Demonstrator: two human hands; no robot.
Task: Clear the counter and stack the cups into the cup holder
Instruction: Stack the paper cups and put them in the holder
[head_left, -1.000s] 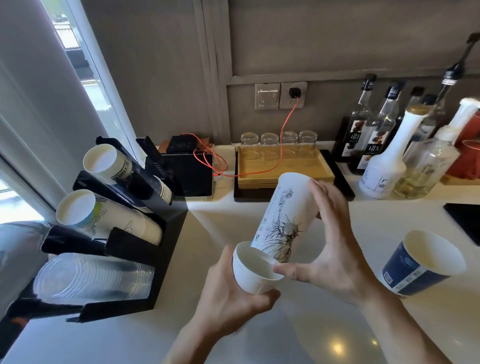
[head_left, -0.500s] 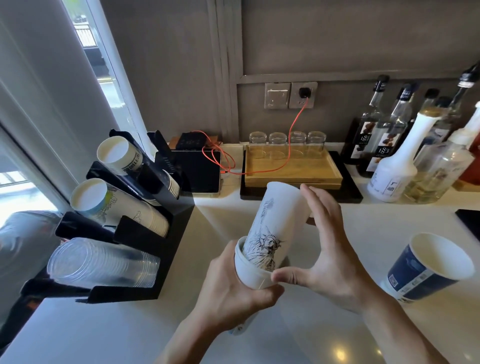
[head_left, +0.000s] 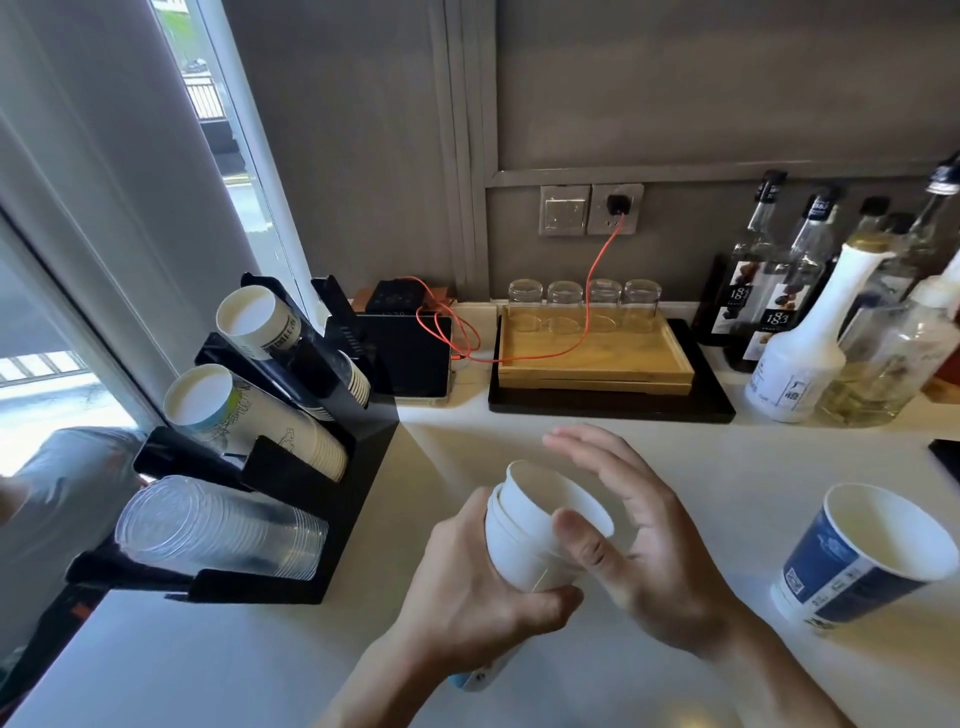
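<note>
My left hand (head_left: 483, 608) grips a stack of white paper cups (head_left: 524, 545) nested one inside another, mouth tilted up and to the right, above the white counter (head_left: 234, 665). Beside the stack, my right hand (head_left: 639, 545) has its fingers spread and its thumb resting against the cups' rim. A blue and white paper cup (head_left: 862, 556) stands tilted on the counter at the right. At the left, the black cup holder (head_left: 332, 519) carries two rows of paper cups (head_left: 249, 415) and a row of clear plastic cups (head_left: 218, 530).
A wooden tray (head_left: 592, 358) with several upturned glasses sits on a black tray at the back. Syrup bottles (head_left: 800, 332) crowd the back right. A black device with a red cable (head_left: 410, 353) stands next to the holder. A window runs along the left.
The tall printed cup has been pushed fully down into the cup in my left hand. My right hand has let go of it and opened its fingers.
</note>
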